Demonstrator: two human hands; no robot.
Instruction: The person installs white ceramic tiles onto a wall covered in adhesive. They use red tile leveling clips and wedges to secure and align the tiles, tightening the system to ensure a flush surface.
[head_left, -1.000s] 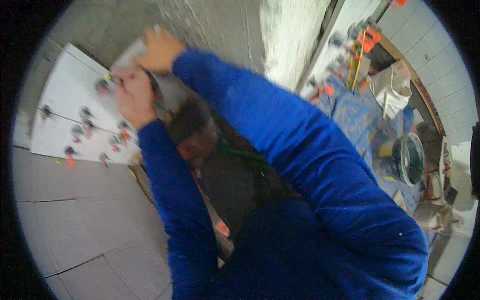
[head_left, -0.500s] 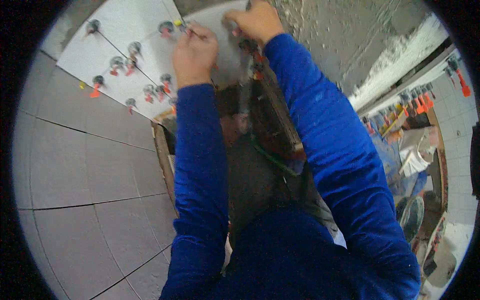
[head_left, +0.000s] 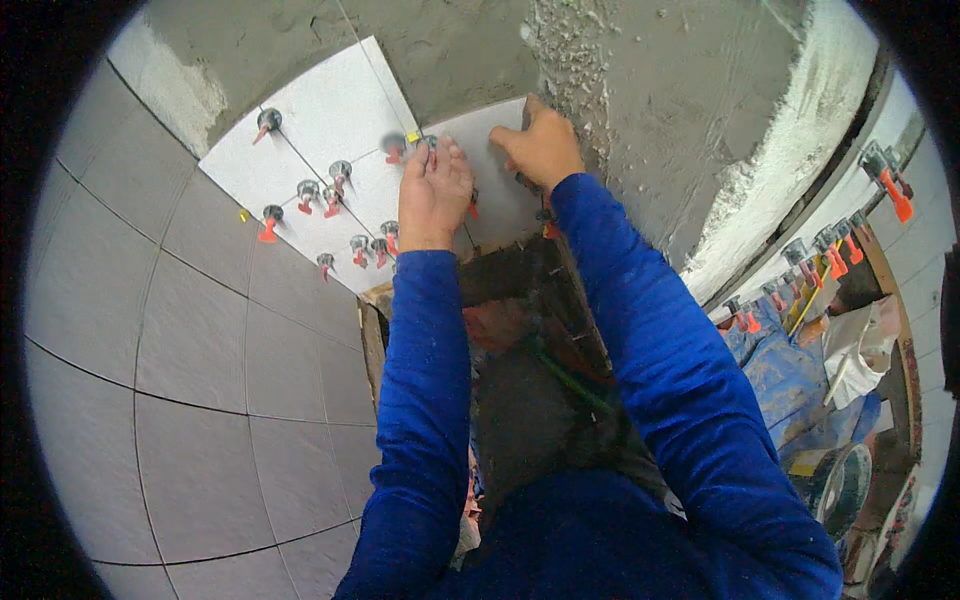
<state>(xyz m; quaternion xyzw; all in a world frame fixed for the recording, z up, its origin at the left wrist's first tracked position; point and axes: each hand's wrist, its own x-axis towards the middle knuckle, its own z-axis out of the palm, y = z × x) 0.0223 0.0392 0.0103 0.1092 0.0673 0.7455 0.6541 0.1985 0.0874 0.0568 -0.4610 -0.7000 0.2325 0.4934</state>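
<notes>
Near twelve o'clock in the view there is a pale grey tile (head_left: 472,122), and both hands are at it. The left hand (head_left: 436,198) has its palm turned partly to the camera, and its fingers are bent over a clip (head_left: 432,146) with red handle; whether they are closed on this clip I cannot tell. The right hand (head_left: 545,145) has thumb and forefinger spread apart: the thumb is over the tile's face, the forefinger at its top corner; the lower fingers are hidden. Just beside, toward ten and eleven o'clock, lie white tiles (head_left: 235,158), with more red-handled clips (head_left: 340,175) along their joints. A small yellow piece (head_left: 413,137) sits at the joint near the left hand. Bare mortar (head_left: 665,130) spreads at one o'clock.

For doing this step well, I think the right hand should press flat and evenly, not only on the corner, because a one-sided push could tilt the tile. It seems wise to feel across the joint with a fingertip, so both faces are level. The clip is better turned gently, without pushing the tile sideways, and the gap should be equal along its length.
</notes>
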